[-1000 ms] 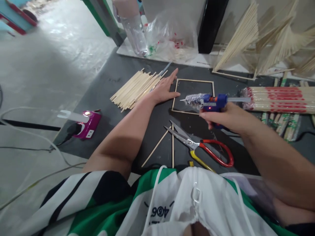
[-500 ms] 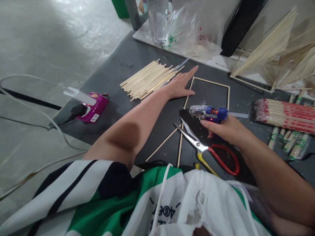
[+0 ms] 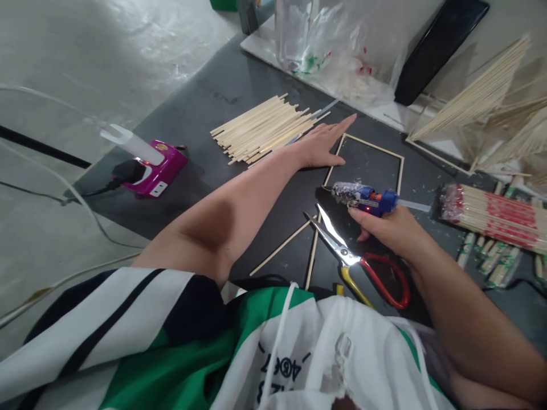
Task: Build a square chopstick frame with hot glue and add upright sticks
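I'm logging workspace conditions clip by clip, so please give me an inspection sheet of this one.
Surface: dark table, pale specks on it.
Work things: blue glue gun, red light on; stick frame lying flat; stick pile.
Clutter: open scissors by two loose sticks; wrapped sticks at right.
Hands: left hand spread, thumb across the frame's left side; right hand gripping the glue gun, nozzle near the frame's near-left corner.
Cables: black plug in magenta socket; white cable at left.
Surroundings: grey floor, plastic bag, fanned sticks.
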Available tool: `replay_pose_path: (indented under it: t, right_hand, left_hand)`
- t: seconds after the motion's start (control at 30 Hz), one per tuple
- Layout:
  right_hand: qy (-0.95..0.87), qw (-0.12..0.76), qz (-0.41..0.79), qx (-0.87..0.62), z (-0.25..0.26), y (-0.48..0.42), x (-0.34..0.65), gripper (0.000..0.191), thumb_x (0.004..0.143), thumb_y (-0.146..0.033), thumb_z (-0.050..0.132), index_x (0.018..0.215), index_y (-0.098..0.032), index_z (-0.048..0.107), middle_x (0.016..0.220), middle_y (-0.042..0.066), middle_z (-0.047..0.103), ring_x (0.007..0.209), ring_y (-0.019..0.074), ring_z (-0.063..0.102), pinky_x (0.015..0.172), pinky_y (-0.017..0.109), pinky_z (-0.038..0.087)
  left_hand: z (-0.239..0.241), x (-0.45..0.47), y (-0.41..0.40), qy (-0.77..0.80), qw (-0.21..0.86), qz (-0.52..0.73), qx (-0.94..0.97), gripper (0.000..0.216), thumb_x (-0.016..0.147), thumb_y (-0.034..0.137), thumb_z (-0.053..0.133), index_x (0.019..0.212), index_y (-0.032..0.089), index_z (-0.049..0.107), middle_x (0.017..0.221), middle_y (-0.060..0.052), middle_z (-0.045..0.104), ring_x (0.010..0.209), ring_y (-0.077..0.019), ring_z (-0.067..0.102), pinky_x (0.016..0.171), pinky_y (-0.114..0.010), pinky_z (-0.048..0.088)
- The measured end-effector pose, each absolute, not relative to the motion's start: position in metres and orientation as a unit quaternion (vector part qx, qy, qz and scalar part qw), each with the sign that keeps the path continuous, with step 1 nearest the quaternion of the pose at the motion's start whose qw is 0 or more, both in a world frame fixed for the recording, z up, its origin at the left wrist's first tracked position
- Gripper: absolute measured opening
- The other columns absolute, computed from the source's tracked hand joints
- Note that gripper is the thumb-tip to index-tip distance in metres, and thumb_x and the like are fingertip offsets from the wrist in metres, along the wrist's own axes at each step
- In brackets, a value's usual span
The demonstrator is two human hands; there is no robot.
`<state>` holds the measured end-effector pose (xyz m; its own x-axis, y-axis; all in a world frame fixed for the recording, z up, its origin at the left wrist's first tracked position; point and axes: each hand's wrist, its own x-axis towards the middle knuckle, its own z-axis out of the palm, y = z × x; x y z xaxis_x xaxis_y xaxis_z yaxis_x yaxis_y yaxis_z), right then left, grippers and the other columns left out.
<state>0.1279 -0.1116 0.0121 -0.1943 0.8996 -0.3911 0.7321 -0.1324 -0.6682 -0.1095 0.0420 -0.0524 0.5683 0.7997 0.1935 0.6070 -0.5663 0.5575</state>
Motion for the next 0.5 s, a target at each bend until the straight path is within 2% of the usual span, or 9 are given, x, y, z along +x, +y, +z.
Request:
replay_pose_path:
  t: [0.1,0.27,0.5]
  right_hand:
    - [-0.652,0.098,0.414,-0.628,0.0151,-0.1109,0.1268,0.034,0.082,-0.055,0.071,0.066,-0.025,0.066,0.056,0.003,0.068,0.056,0.0237,0.068,0.053,0.032,0.052]
    - [-0.653,0.091,0.410,-0.630,0.0191,-0.1099,0.1267,0.029,0.082,-0.050,0.071,0.070,-0.024,0.067,0.056,0.002,0.068,0.056,0.0241,0.069,0.051,0.032,0.051]
    - [-0.653,0.119,0.408,-0.626,0.0173,-0.1120,0.1239,0.027,0.078,-0.049,0.073,0.076,-0.022,0.069,0.058,0.001,0.067,0.050,0.0205,0.066,0.049,0.029,0.051]
  left_hand:
    - [-0.0522,-0.1091,0.0422,0.414,0.223,0.215,0.856,0.120,0.076,0.038,0.070,0.170,0.021,-0.003,0.172,-0.011,0.031,0.156,-0.0386,0.031,0.128,-0.051,0.024]
    - [-0.0527,-0.1091,0.0426,0.413,0.218,0.220,0.856,0.121,0.074,0.040,0.072,0.170,0.024,-0.001,0.171,-0.009,0.033,0.155,-0.0377,0.033,0.127,-0.051,0.026]
    - [-0.0515,-0.1085,0.0434,0.408,0.218,0.221,0.859,0.119,0.073,0.037,0.069,0.170,0.017,0.003,0.172,-0.012,0.030,0.155,-0.0375,0.034,0.128,-0.050,0.023]
